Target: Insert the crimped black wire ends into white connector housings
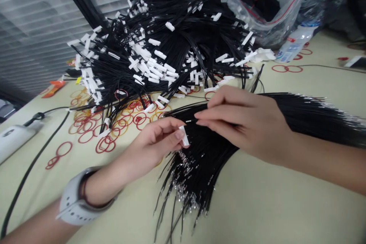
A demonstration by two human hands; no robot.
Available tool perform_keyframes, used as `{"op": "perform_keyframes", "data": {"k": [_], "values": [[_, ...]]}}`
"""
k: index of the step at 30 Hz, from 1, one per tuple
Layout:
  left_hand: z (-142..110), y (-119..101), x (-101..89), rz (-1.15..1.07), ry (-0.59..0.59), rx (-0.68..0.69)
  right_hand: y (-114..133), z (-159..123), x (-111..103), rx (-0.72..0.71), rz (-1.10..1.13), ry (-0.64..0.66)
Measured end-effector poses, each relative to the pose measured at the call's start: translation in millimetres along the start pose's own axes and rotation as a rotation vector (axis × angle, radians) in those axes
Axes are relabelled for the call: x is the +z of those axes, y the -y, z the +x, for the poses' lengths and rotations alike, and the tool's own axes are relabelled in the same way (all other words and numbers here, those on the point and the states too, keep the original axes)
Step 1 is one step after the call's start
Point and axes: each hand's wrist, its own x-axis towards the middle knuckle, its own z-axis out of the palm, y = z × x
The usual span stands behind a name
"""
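My left hand (154, 146) pinches a small white plastic connector housing (184, 136) between thumb and fingertips. My right hand (240, 122) rests on a flat sheaf of thin black wires (200, 162) and pinches one black wire (190, 121) close to the housing. The sheaf's crimped metal terminals (185, 194) fan out toward me on the tabletop. Beyond my hands lies a large heap of black wires (171, 51) ending in several white connector housings. A pale wristband (76, 198) circles my left wrist.
Red and orange rubber bands (100, 126) lie scattered on the pale tabletop (257, 198). A white power strip (13, 141) and black cable sit at left. A plastic bag of wires (257, 4) and a water bottle (294, 44) stand back right, beside window blinds (34, 26).
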Motion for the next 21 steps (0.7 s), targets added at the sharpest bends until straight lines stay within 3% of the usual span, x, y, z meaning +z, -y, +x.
{"op": "perform_keyframes", "data": {"k": [5,21], "values": [[0.9,1.8,-3.0,0.001,0.061,0.035,6.7,-0.9,-4.0,-0.016,-0.073,0.219],[0.7,0.9,-3.6,0.063,0.062,0.027,3.6,6.7,-11.4,0.051,0.077,0.279]]}}
